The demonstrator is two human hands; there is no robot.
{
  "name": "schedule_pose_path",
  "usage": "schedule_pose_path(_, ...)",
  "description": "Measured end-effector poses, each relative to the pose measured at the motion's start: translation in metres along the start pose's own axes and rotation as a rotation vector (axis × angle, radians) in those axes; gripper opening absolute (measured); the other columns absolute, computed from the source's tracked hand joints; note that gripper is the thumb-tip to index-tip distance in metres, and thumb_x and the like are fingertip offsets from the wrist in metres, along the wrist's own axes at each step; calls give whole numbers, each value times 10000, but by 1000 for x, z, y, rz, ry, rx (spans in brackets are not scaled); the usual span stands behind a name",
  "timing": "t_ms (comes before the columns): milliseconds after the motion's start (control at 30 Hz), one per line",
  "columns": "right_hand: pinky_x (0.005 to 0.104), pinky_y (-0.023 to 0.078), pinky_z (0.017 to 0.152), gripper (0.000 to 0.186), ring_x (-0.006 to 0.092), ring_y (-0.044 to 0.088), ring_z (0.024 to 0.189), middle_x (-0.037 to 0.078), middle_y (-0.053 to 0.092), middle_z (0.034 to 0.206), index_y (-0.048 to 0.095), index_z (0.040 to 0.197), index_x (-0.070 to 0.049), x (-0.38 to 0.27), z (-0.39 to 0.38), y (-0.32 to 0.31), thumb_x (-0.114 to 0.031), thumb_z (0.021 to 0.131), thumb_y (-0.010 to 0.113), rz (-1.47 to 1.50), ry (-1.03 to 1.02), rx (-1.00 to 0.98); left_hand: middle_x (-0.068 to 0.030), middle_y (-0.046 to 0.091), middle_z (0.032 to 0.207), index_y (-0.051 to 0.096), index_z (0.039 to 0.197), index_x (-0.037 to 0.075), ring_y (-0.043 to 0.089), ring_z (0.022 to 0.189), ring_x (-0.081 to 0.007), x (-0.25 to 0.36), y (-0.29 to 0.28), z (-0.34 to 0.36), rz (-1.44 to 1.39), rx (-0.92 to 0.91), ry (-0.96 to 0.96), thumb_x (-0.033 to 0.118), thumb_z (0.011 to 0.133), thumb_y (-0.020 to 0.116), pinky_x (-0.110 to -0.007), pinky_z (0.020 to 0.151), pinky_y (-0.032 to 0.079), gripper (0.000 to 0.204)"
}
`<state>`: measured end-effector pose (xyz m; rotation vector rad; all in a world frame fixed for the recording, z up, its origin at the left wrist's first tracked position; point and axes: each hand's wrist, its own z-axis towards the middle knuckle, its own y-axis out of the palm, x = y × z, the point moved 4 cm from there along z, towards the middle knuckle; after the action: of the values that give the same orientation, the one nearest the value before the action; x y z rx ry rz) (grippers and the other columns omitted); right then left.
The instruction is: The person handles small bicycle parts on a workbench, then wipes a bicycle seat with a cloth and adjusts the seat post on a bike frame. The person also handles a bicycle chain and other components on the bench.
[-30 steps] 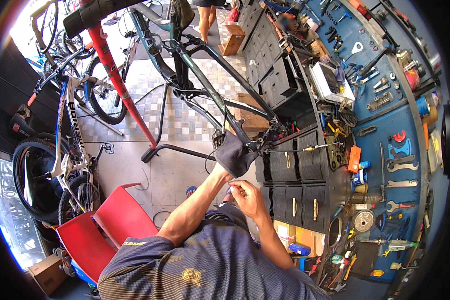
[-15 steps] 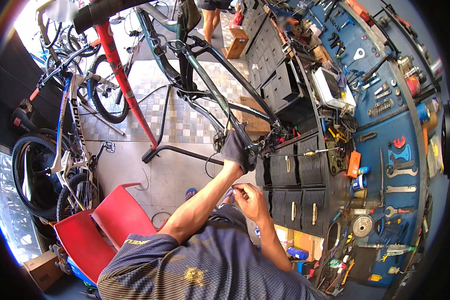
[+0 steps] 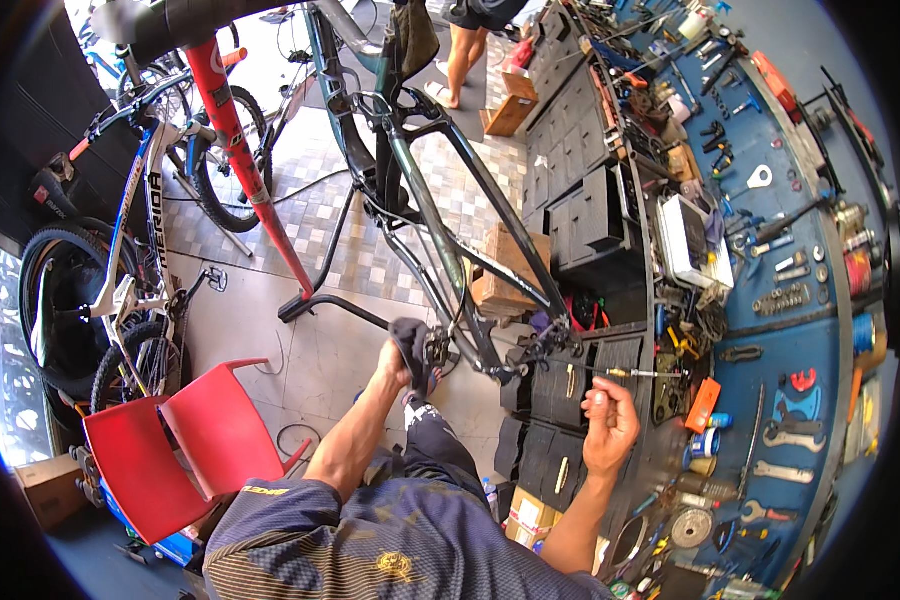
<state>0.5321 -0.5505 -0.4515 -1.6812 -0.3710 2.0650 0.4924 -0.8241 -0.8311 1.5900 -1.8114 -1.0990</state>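
Observation:
A dark grey cloth (image 3: 410, 345) is bunched in my left hand (image 3: 391, 366), which is closed around it. The cloth hangs just left of the rear end of a dark green bicycle frame (image 3: 448, 258), close to its rear derailleur (image 3: 437, 347); whether they touch I cannot tell. My right hand (image 3: 610, 425) is raised over the black drawers (image 3: 560, 385), its fingers loosely bent and apart, with nothing visible in them. Just beyond its fingertips is a thin rod with a brass-coloured fitting (image 3: 620, 373). The frame hangs by the red post of a repair stand (image 3: 232, 140).
A red chair (image 3: 220, 430) stands at my left, with a white bicycle (image 3: 150, 230) behind it. On the right runs a blue tool board (image 3: 770, 350) with wrenches. A wooden box (image 3: 510, 265) sits beyond the frame. Another person's legs (image 3: 462, 65) show at the back.
My left hand has drawn the cloth left and toward me, off the frame's rear end. My right hand has moved right and its fingers have spread. The whole view has shifted slightly.

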Motion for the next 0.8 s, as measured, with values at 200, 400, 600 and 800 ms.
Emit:
schedule_pose_path(200, 263, 524, 768, 219, 104, 636, 844, 65, 683, 991, 693, 1203, 13, 4, 105, 21, -120, 1032, 664, 61, -158, -32, -197, 719, 1239, 644, 1295, 1, 710, 1134, -361, 59, 59, 86, -200, -204, 389, 427, 1086, 535, -536, 985, 607, 487)
schedule_pose_path(400, 371, 545, 819, 313, 276, 672, 966, 132, 680, 1051, 694, 1234, -35, 12, 165, 80, -162, 953, 754, -178, -334, -282, -140, 742, 1101, 669, 1221, 31, 731, 990, -304, 83, 134, 128, 194, -210, 658, 406, 1059, 602, -452, 829, 634, 414)
schedule_pose_path(600, 386, 548, 721, 174, 290, 636, 885, 108, 577, 1008, 745, 1028, -107, 31, 163, 103, -230, 921, 804, -187, -457, -428, -101, 743, 1017, 680, 1177, 55, 727, 898, -263, 79, 175, 117, 432, -236, 874, 392, 1041, 634, -400, 738, 623, 366)
schedule_pose_path(800, 363, 535, 763, 129, 278, 594, 957, 123, 554, 1009, 744, 969, -96, 55, 158, 99, -199, 926, 808, -110, -426, -515, -81, 731, 981, 687, 1146, 71, 708, 861, -237, 82, 164, 104, 473, -121, 797, 380, 1041, 627, -386, 725, 601, 333)
